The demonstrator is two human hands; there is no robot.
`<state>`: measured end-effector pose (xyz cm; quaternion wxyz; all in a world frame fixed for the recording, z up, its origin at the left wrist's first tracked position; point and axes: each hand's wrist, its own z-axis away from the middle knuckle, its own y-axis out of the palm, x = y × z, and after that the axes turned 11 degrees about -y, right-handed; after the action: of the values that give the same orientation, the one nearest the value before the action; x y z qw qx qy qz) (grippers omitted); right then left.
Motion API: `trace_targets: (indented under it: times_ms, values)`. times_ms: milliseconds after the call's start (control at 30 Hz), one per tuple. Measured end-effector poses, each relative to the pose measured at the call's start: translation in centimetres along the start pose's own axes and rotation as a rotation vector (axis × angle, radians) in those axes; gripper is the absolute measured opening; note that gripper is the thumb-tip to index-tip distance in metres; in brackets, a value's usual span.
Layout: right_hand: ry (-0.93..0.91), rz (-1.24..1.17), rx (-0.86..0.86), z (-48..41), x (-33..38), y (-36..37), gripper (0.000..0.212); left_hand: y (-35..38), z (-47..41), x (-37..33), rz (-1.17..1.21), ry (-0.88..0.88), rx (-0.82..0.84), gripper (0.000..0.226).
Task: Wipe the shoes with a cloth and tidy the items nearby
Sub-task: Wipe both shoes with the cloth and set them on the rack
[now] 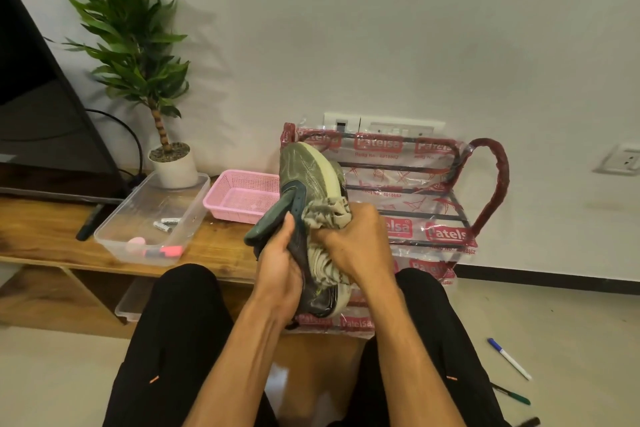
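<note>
Head view shows one shoe (311, 177) at the centre of the frame, lifted in the air, with its toe pointing to 12 o'clock. Its upper is olive green with fine stitched lines. The sole edge is pale cream and thick, and a dark, smooth, rubber-like part curves down toward 7 o'clock.

The left hand (280, 263) grips this dark part, with the fingers curled tightly around it. The right hand (353, 246) is closed on a crumpled cloth (325, 215), grey-beige with dark stripes, and presses it against the side of the shoe.

Behind the shoe, toward 2 o'clock, stands a rack (485, 184) of dark bars wrapped in clear printed plastic, with a rounded red end.

At 10 o'clock a pink basket (242, 198) with small holes sits on a wooden bench (52, 243), just beside a clear rectangular box (152, 218) that holds small items. A leafy plant in a white round pot (173, 163) stands behind the box.

At 4 o'clock two pens lie on the pale floor: a white pen (509, 359) with a blue cap and a green pen (512, 395).
</note>
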<state>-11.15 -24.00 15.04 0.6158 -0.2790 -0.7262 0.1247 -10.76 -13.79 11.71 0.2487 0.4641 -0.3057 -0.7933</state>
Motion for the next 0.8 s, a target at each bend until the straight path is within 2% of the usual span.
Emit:
trace_targets:
  times_ms: [67,100,167,300,367,433,533,600,667,800]
  values:
    - [0.035,0.011,0.180,0.4,0.1,-0.7,0.024,-0.2,0.1,-0.1,0.017,-0.009,0.004,0.036]
    - [0.029,-0.007,0.191,0.4,0.1,-0.8,0.023,-0.2,0.1,-0.2,0.020,-0.015,0.004,0.036]
    - [-0.003,-0.060,0.082,0.2,0.0,-0.7,0.018,0.1,0.2,-0.2,0.010,-0.026,0.008,0.035]
    - [-0.090,-0.035,-0.297,-1.0,-0.8,0.5,0.015,0.4,0.5,-0.1,-0.027,-0.047,0.000,0.035]
    - [-0.108,-0.024,-0.355,-1.3,-1.3,0.5,0.020,0.3,0.5,-0.2,-0.044,-0.060,0.005,0.035]
    - [-0.082,-0.057,-0.232,-1.0,-1.5,-0.1,0.018,0.3,0.5,-0.3,-0.046,-0.063,0.007,0.037]
    - [-0.047,-0.100,0.139,-0.3,-1.3,-1.4,0.021,0.4,0.5,-0.3,-0.013,-0.065,0.024,0.037]
    - [-0.059,-0.117,0.215,-0.1,-1.4,-1.7,0.024,0.4,0.5,-0.2,0.002,-0.076,0.036,0.035]
    - [-0.076,-0.135,0.101,-0.2,-1.3,-1.4,0.020,0.3,0.5,0.0,-0.013,-0.079,0.042,0.035]
    - [-0.158,-0.051,-0.270,-1.3,-1.1,-0.3,0.009,-0.2,0.6,0.3,-0.107,-0.077,0.021,0.037]
